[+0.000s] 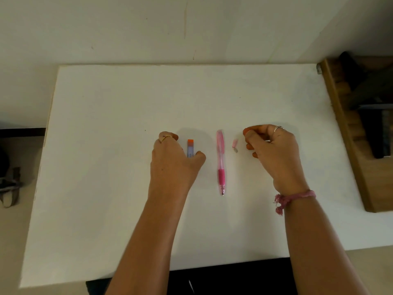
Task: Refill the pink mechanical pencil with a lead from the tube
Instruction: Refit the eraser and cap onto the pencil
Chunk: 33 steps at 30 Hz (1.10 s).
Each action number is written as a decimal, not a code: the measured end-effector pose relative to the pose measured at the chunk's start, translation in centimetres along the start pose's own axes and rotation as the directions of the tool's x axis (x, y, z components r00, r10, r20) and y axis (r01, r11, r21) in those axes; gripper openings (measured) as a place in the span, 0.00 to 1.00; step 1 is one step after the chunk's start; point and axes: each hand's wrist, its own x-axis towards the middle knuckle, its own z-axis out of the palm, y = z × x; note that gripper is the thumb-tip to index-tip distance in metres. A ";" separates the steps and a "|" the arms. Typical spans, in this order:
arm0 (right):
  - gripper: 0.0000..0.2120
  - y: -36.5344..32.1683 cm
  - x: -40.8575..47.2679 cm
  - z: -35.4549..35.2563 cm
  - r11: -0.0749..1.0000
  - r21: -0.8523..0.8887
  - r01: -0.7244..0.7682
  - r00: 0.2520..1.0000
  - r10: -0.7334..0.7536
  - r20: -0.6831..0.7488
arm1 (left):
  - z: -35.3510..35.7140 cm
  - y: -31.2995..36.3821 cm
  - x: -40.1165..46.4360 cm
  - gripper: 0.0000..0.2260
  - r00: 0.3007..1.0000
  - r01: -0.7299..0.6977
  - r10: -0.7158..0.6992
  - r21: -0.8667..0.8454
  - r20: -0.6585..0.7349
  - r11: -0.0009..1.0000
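Head view, near to far: two bare forearms reaching up across white table [106, 188], pink thread bracelet [293, 198] on right wrist. Between them, pink mechanical pencil [221, 165] flat on table, tip toward body, far end pointing away and apparently uncapped, though blurred. Just right of pencil, small pink cap [234, 145] with grey end, loose on table, apart from both pencil and hand. Right hand [274, 152] just beside cap, fingers curled inward, thumb and fingertips drawn near each other but pinching nothing visible; ring on one finger. Left hand [172, 158] over lower end of lead tube [190, 148], thumb touching its near end, fingers curled on far side; cannot tell whether already closed on tube or only framing it. Orange cap of tube pointing away, still on. Wooden shelf [348, 128] at far right, off table. Likely step in hand: taking up tube. Best done by pinching tube along its long sides, lifting level, then opening orange end with right hand over table so no lead rolls away; tilting gently, letting a single lead slide out, handling lightly since such leads likely snap with ease.
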 end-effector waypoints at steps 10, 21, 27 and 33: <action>0.09 -0.1 -0.3 -1.3 0.979 -0.199 0.043 0.972 0.005 0.236 | 2.0 2.5 -1.2 0.16 0.964 -0.260 0.259 0.012 0.053 0.966; 0.10 -0.6 -0.3 -0.7 0.958 -0.278 0.065 0.980 -0.009 0.197 | 3.2 2.8 -2.2 0.12 0.977 -0.178 0.162 0.110 0.136 0.978; 0.07 -0.5 -0.2 -0.8 0.955 -0.287 0.067 0.979 -0.008 0.203 | 2.3 2.5 -1.8 0.10 0.980 -0.154 0.165 -0.101 0.112 0.983; 0.07 -0.8 -0.4 -1.4 0.960 -0.266 0.084 0.963 -0.009 0.270 | 0.7 3.0 -1.9 0.06 0.928 -0.352 0.370 -0.429 -0.043 0.832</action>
